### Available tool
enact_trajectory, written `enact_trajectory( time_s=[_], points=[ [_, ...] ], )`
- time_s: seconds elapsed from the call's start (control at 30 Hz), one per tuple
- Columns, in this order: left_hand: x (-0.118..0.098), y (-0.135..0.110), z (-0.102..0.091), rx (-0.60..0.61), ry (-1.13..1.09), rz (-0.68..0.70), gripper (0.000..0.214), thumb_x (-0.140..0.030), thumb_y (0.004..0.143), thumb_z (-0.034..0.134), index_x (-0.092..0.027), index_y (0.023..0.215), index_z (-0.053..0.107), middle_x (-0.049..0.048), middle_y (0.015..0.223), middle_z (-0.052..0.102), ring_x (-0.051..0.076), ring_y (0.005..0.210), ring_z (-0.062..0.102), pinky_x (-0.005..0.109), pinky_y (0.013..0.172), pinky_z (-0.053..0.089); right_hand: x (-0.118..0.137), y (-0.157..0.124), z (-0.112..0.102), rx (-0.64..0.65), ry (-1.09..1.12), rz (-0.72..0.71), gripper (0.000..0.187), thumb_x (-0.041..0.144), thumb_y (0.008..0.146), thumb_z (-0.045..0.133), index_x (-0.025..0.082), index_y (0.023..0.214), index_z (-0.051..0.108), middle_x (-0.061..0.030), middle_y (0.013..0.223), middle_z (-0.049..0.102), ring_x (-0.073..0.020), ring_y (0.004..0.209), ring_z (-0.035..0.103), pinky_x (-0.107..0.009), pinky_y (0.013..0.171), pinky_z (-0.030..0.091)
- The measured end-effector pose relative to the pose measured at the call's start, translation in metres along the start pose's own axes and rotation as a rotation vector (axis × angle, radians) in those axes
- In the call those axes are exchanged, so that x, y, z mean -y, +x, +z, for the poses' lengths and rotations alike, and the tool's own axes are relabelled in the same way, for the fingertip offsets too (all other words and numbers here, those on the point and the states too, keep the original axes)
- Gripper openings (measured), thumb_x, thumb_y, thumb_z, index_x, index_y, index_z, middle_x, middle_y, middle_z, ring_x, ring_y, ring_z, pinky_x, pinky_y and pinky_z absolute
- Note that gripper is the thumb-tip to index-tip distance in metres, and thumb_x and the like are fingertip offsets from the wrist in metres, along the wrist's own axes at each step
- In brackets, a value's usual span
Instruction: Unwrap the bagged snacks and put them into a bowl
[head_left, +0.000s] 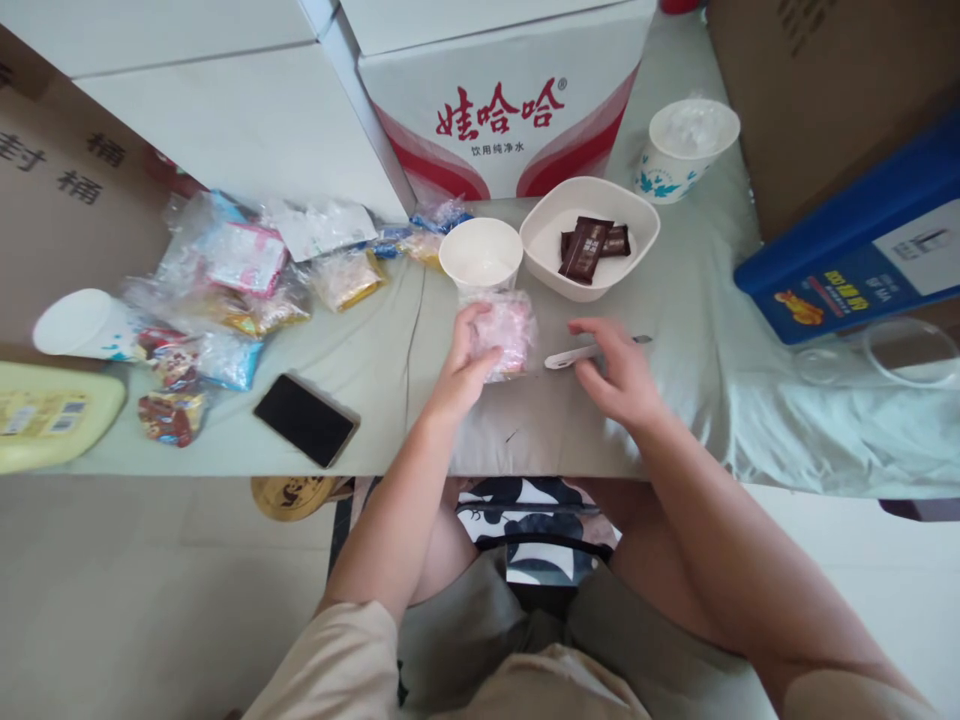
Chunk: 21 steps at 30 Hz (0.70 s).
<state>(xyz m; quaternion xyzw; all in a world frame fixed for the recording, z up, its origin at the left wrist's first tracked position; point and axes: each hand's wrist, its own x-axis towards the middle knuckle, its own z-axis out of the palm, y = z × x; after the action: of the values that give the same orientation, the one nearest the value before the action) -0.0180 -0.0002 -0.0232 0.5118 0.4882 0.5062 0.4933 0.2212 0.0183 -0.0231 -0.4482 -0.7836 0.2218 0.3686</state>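
My left hand (pixel 466 362) is closed on a small pink packet in clear plastic wrap (pixel 506 335), just in front of a white paper cup (pixel 481 252). To the right, my right hand (pixel 611 370) is over a slim white utility knife (pixel 561 357) on the cloth. Its thumb and forefinger are apart, one on either side of the knife; the other fingers partly hide the handle. A white bowl (pixel 646 225) beyond the hands contains brown wrapped bars (pixel 586 250).
Left of the hands lie a black phone (pixel 306 418) and a heap of plastic-wrapped packets (pixel 247 262), beside a tipped paper cup (pixel 82 322). Another cup (pixel 651 165) with crumpled plastic stands behind the bowl. A blue box (pixel 847 240) and white cartons (pixel 502 120) border the surface.
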Motion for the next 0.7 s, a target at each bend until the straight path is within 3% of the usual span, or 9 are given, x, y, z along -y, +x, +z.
enact_trajectory(
  time_s=[0.07,0.13,0.2,0.27,0.33,0.43,0.5,0.6,0.7],
  points=[
    [0.000,-0.003,0.008,0.145,-0.138,-0.039,0.079,-0.052,0.079,0.079,-0.036,0.147,0.041,0.0072,0.144,0.061,0.031,0.135,0.057,0.049,0.111,0.046,0.003,0.000,0.007,-0.016,0.094,-0.041,0.056,0.030,0.086,0.062,0.024,0.141,0.053,-0.0142,0.139,0.062,-0.0333,0.128,0.060,-0.053,0.105,0.052],
    [0.000,-0.005,0.018,0.256,-0.281,-0.124,0.082,-0.061,0.083,0.073,-0.037,0.152,0.036,0.0087,0.144,0.062,0.033,0.134,0.060,0.054,0.110,0.048,0.003,0.000,0.013,-0.026,0.167,-0.060,0.069,0.034,0.086,0.067,0.025,0.150,0.044,-0.0162,0.149,0.055,-0.0337,0.134,0.056,-0.054,0.107,0.051],
    [0.000,-0.006,0.027,0.275,-0.348,-0.195,0.079,-0.060,0.087,0.069,-0.037,0.155,0.035,0.0088,0.144,0.063,0.033,0.134,0.061,0.056,0.113,0.046,0.001,0.001,0.017,-0.038,0.201,-0.059,0.072,0.031,0.085,0.067,0.025,0.151,0.041,-0.0165,0.150,0.053,-0.0337,0.136,0.055,-0.056,0.110,0.049],
    [-0.003,-0.007,0.034,0.224,-0.358,-0.212,0.085,-0.048,0.085,0.076,-0.038,0.157,0.031,0.0071,0.149,0.060,0.030,0.140,0.057,0.054,0.119,0.041,-0.001,0.001,0.017,-0.062,0.171,-0.052,0.063,0.027,0.084,0.066,0.027,0.145,0.049,-0.0154,0.152,0.052,-0.0344,0.139,0.053,-0.058,0.114,0.046],
    [-0.009,-0.007,0.038,0.153,-0.401,-0.223,0.095,-0.034,0.083,0.080,-0.042,0.160,0.025,0.0037,0.154,0.057,0.027,0.144,0.053,0.051,0.122,0.039,0.002,0.002,0.014,-0.074,0.112,-0.067,0.043,0.023,0.085,0.064,0.028,0.128,0.063,-0.0127,0.151,0.053,-0.0347,0.141,0.052,-0.059,0.115,0.044],
    [-0.021,-0.005,0.041,0.034,-0.550,-0.295,0.098,-0.027,0.083,0.077,-0.048,0.161,0.020,0.0012,0.148,0.061,0.027,0.135,0.061,0.051,0.113,0.049,0.011,0.002,0.010,-0.111,0.042,-0.137,0.016,0.018,0.085,0.061,0.027,0.096,0.069,-0.0094,0.137,0.065,-0.0332,0.135,0.058,-0.058,0.112,0.047],
    [-0.029,-0.003,0.041,-0.060,-0.618,-0.341,0.097,-0.025,0.084,0.076,-0.049,0.160,0.021,0.0011,0.140,0.066,0.027,0.122,0.069,0.048,0.102,0.057,0.017,0.001,0.009,-0.172,0.027,-0.157,0.011,0.017,0.084,0.061,0.026,0.085,0.066,-0.0088,0.125,0.071,-0.0316,0.125,0.064,-0.055,0.107,0.050],
    [-0.035,0.000,0.040,-0.183,-0.644,-0.360,0.096,-0.017,0.083,0.072,-0.049,0.160,0.024,0.0002,0.134,0.069,0.021,0.106,0.074,0.039,0.089,0.062,0.023,-0.004,0.007,-0.202,0.103,0.003,0.016,0.018,0.087,0.053,0.026,0.089,0.067,-0.0066,0.101,0.075,-0.0263,0.098,0.072,-0.047,0.092,0.057],
    [-0.038,0.000,0.039,-0.178,-0.664,-0.333,0.101,-0.008,0.077,0.066,-0.049,0.160,0.025,-0.0004,0.137,0.067,0.018,0.104,0.074,0.035,0.087,0.061,0.024,-0.006,0.008,-0.134,0.231,0.225,0.021,0.023,0.092,0.048,0.026,0.101,0.067,-0.0040,0.089,0.074,-0.0231,0.086,0.071,-0.041,0.084,0.058]
  ],
)
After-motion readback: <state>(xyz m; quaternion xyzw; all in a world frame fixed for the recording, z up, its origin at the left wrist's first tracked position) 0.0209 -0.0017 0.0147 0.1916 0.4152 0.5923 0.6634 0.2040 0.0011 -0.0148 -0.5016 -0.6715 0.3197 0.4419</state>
